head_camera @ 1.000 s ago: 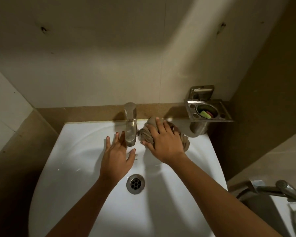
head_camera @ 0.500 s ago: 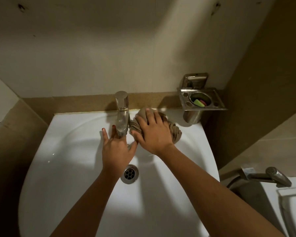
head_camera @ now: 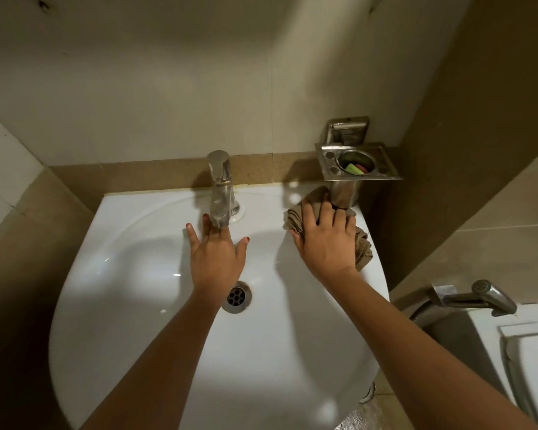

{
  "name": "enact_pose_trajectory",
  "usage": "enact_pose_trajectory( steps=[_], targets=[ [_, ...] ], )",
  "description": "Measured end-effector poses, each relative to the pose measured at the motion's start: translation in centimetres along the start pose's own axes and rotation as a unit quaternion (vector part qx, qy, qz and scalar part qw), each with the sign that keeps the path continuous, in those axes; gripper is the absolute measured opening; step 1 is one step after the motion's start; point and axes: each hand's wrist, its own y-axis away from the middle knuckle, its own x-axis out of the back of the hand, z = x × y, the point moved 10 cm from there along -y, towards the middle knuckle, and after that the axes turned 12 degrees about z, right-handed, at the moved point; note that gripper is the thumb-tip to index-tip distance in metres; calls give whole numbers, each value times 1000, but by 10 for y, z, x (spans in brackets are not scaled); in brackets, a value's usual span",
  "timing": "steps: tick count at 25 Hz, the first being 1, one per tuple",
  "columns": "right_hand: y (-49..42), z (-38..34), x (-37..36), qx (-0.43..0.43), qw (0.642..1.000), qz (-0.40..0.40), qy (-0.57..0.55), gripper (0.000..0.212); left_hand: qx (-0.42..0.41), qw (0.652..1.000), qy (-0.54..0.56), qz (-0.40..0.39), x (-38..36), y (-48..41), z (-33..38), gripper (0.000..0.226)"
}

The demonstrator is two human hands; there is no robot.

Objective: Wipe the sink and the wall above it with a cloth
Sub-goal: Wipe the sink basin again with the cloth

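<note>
Right hand (head_camera: 325, 243) now sits right of the tap (head_camera: 220, 187), at the sink's (head_camera: 121, 274) back right corner under the holder (head_camera: 354, 162), spread fingers pressing the bunched cloth (head_camera: 363, 251) on the rim. Left hand (head_camera: 216, 256) lies flat below the spout, holding nothing. Wall (head_camera: 168, 103) rises just behind the cloth; right hand is nearer.

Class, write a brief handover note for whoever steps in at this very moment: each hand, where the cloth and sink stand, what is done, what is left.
Left hand: open, fingers spread over the white ceramic sink, under the steel tap.
Right hand: flat, pressing the crumpled brown cloth on the sink's right rear rim, beneath the wall-mounted metal holder.
Done: wiping is at that corner; what is already wiped cannot be told.
Left: the rest of the basin as needed, then the pale tiled wall above, which the cloth does not touch.
</note>
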Motion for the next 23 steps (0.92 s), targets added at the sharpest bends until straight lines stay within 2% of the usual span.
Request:
enact_pose_trajectory(
  steps=[3,7,10,12,14,17,19,22,23],
  targets=[
    [-5,-9,-1,1,1000,1,-19,55,-8,999,35,12,0,9,3,72],
    [-13,-60,-6,96,991,-4,-93,62,-7,996,83,27,-3,37,5,79],
    [1,-83,-11,141,983,53,-107,66,-11,996,65,58,-5,50,2,80],
    [16,-88,-19,178,977,86,-82,78,-20,996,59,70,-6,54,2,81],
    [28,-91,-28,203,973,84,-77,84,-27,995,76,65,-10,57,5,80],
    [42,-96,-44,213,973,14,-92,67,-56,995,62,53,-16,62,14,72],
    [58,-96,-56,229,969,-20,-92,65,-76,996,39,40,-20,64,18,71],
    [77,-98,-69,251,953,-147,-86,61,-85,995,26,34,-24,68,20,72],
    [82,-97,-68,253,950,-164,-83,62,-86,995,27,31,-24,70,22,72]
  ],
)
